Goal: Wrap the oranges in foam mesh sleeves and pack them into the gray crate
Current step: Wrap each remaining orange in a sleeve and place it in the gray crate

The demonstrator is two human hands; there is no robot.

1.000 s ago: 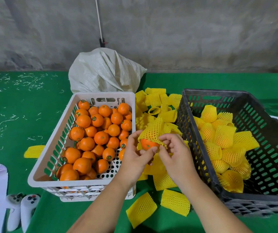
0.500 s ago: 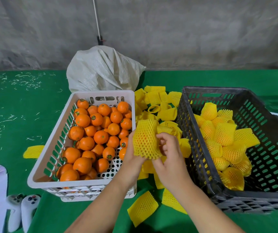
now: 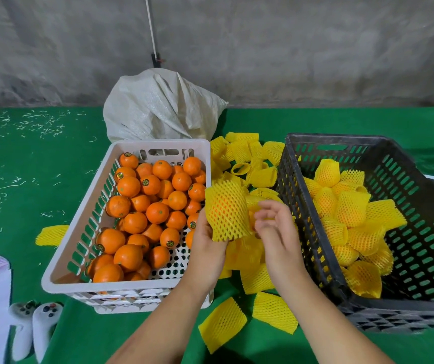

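White crate: the white slotted plastic crate (image 3: 61, 269) left of the gray slotted plastic crate (image 3: 420, 185) holds some thirty-five bare oranges (image 3: 158, 212).
Left hand: left hand (image 3: 206, 240) grips the yellow foam-mesh-sleeved orange (image 3: 227, 210) between crates; a loose sleeve may slide off.
Right hand: right hand (image 3: 276, 227) relaxed, empty.
Gray crate: about fifteen wrapped oranges (image 3: 352, 208).

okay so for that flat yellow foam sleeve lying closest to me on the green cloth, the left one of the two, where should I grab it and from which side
Judging by its pose, pinch the flat foam sleeve at its open near-left end, coming from above with the free right hand. It lies collapsed flat on the green cloth, so there is no bulk to wrap fingers round, and an edge pinch should also start opening the tube. The left hand is holding the wrapped orange.
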